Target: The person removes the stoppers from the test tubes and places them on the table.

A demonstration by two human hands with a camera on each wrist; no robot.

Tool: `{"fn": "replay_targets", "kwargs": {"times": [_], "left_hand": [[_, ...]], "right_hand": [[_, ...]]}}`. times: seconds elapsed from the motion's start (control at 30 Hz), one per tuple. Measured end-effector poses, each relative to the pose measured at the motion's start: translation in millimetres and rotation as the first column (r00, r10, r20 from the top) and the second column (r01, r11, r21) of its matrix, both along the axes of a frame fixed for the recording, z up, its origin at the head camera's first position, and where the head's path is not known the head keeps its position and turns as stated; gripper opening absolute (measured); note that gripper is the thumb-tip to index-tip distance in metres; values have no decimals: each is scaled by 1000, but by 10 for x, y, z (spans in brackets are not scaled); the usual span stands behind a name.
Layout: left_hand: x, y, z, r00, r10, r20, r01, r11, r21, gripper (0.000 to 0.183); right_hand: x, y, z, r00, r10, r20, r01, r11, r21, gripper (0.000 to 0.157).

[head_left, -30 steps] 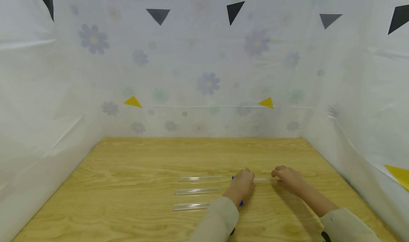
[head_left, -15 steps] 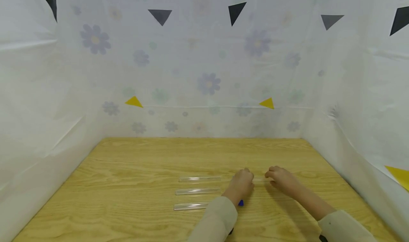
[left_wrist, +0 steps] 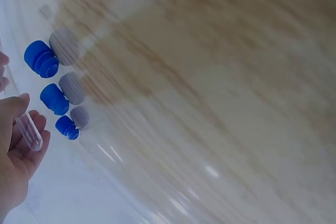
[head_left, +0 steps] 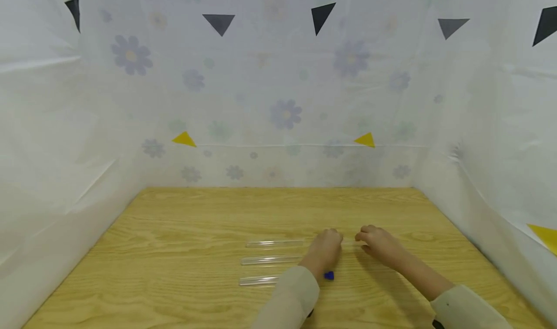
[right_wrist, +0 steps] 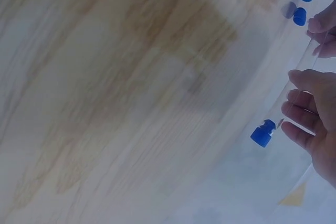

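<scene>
My left hand (head_left: 325, 247) holds a clear test tube (left_wrist: 32, 139) near its rounded end, between thumb and fingers. My right hand (head_left: 380, 244) holds the same tube farther to the right, with thumb and fingertips around it. In the right wrist view a ribbed blue stopper (right_wrist: 262, 132) shows just past the right fingertips, in line with the tube. I cannot tell whether it touches the tube. Several blue stoppers (left_wrist: 55, 99) stand in a row beside my left hand. One stopper (head_left: 329, 275) shows in the head view just right of the left wrist.
To the left, three clear test tubes (head_left: 271, 260) lie roughly parallel on the wood-grain table (head_left: 191, 222). The left forearm partly covers the nearest. White flowered sheeting (head_left: 243, 78) encloses the back and sides, with black and yellow triangles on it.
My right hand has moved left toward the left hand, so less of the tube shows between them. The left hand has shifted slightly left. The tubes on the table keep their arrangement.
</scene>
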State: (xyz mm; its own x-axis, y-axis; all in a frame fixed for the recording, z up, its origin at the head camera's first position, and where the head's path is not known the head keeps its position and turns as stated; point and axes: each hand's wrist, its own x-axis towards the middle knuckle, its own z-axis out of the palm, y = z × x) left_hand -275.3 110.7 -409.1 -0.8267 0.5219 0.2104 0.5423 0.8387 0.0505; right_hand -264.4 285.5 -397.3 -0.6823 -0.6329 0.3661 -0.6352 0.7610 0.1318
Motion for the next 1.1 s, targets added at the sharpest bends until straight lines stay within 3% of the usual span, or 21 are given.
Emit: {"fn": "replay_targets", "kwargs": {"times": [0.57,0.83,1.1], "left_hand": [[0,-197,86,995,-72,-64,68,996,-63,7],[-59,-260,52,992,-75,-98,67,995,-79,2],[-97,-373,64,993,-77,-86,72,996,-61,9]], "right_hand": [[6,-118,1,995,47,-87,-51,998,-48,27],[-23,-125,-66,971,84,-225,-107,990,-92,34],[-26,-64,-89,958,76,-277,-107,989,-100,35]]}}
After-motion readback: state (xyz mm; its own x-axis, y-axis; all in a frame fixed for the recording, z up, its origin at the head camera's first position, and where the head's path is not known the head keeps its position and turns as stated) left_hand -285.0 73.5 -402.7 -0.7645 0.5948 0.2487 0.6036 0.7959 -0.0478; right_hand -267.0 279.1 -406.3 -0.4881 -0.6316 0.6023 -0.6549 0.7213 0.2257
